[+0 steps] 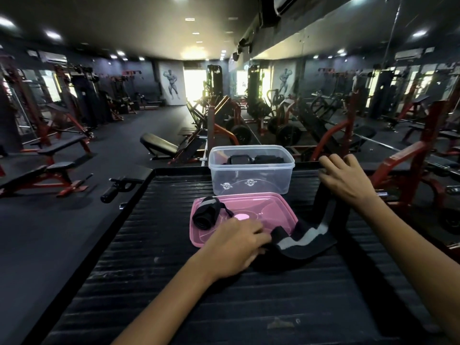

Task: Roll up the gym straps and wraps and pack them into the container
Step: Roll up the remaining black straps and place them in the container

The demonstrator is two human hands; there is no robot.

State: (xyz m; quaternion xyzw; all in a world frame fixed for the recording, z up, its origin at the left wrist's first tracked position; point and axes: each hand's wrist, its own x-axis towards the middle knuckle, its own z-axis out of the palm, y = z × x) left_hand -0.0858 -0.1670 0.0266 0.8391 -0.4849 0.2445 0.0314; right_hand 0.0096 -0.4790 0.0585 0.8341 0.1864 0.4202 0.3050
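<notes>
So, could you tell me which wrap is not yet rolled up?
The long wrap stretched between both hands; the one on the pink lid is rolled.
</notes>
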